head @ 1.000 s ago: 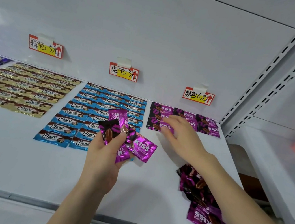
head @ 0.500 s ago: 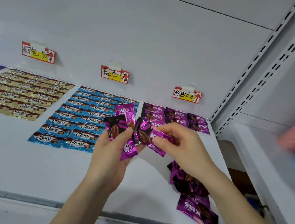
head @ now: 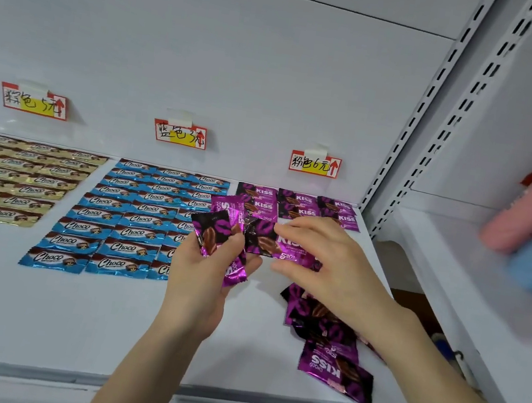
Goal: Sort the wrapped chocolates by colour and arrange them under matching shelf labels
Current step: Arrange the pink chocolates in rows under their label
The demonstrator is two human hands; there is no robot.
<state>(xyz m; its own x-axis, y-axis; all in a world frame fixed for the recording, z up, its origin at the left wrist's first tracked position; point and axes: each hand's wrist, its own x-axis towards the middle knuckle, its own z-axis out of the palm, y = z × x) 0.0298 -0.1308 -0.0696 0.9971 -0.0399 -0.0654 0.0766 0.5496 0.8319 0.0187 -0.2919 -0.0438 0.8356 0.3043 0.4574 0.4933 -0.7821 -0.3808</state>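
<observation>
We record a white shelf (head: 69,327). Lying flat on it are gold Choco chocolates (head: 14,179) in rows at left, blue Choco chocolates (head: 126,216) in rows at centre, and purple KISS chocolates (head: 298,202) in rows at back right. A loose purple heap (head: 330,340) lies near the front right edge.

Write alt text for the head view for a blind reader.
A person's left hand grips a bunch of purple chocolates over a white shelf while the right hand pinches a purple KISS chocolate beside it. Behind lie gold rows, blue rows and purple rows under labels; a loose purple pile sits right.
</observation>
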